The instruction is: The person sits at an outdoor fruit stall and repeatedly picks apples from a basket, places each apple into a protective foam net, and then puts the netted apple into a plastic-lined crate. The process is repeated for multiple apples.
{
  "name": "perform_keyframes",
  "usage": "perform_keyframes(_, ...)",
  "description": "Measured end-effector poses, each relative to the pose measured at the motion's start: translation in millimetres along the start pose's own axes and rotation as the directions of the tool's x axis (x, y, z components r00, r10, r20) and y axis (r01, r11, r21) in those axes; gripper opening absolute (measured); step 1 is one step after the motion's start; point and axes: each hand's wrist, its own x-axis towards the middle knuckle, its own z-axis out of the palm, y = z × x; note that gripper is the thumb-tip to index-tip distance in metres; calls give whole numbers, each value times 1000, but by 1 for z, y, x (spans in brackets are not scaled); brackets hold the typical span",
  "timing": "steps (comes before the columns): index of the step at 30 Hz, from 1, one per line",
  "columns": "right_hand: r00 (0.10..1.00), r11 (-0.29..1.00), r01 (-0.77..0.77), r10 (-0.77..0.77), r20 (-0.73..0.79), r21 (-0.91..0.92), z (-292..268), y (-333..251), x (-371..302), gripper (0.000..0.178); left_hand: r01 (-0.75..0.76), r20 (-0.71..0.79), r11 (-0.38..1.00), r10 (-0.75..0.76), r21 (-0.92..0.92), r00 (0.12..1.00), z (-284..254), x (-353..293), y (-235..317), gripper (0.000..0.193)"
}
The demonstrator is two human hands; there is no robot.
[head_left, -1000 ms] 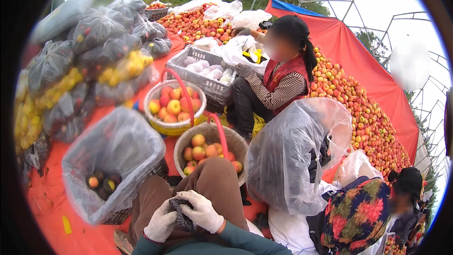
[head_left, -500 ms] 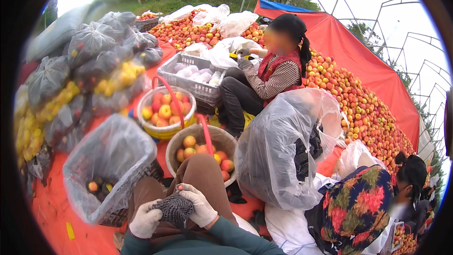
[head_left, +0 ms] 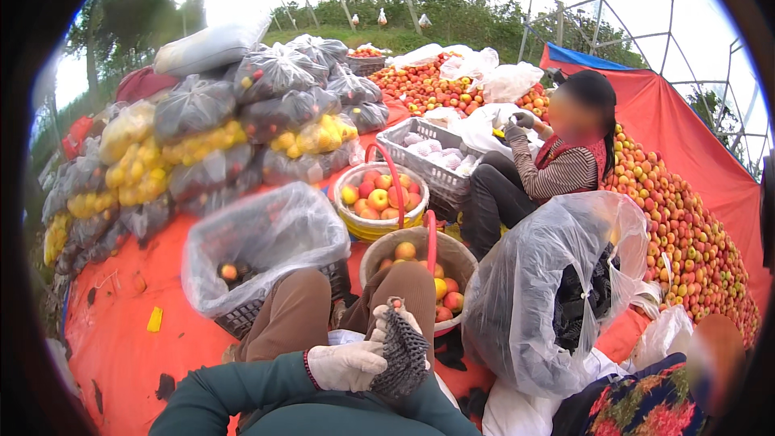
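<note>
Above my lap, both gloved hands work on a dark grey foam fruit net [head_left: 402, 359]. My right hand [head_left: 389, 320] is closed round its upper part, partly hidden behind it. My left hand [head_left: 345, 366] pinches the net's left side. Whether a fruit sits inside the net cannot be made out. Just beyond my knees is a basket of apples [head_left: 446, 284] with a red handle. To the left stands a dark crate lined with clear plastic [head_left: 266, 230]; a netted apple [head_left: 229, 272] shows in it.
A second apple basket [head_left: 379, 198] stands farther out, beside a grey crate [head_left: 428, 153] of white-netted fruit. A large clear bag [head_left: 525, 299] of dark nets stands at right. Filled bags [head_left: 202, 121] are stacked at left. A co-worker [head_left: 557, 145] sits before an apple heap [head_left: 686, 218].
The view has swung left, so the scene sits farther right. The net is now held upright and looks longer; my left hand has come to its side.
</note>
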Motion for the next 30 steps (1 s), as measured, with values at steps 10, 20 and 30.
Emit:
perform_keyframes(10, 928, 579, 347, -325, 181, -738, -10, 22, 3, 14, -112, -178, 818, 253, 565, 951, 61, -20, 49, 28)
perform_keyframes(20, 856, -481, 300, -245, 455, -824, 59, 34, 24, 27, -515, -92, 857, 515, 31, 852, 42, -31, 60, 46)
perform_keyframes(30, 841, 336, 335, -528, 118, -880, 92, -23, 82, 26, -682, -89, 722, 677, -116, 731, 10, -33, 139, 67)
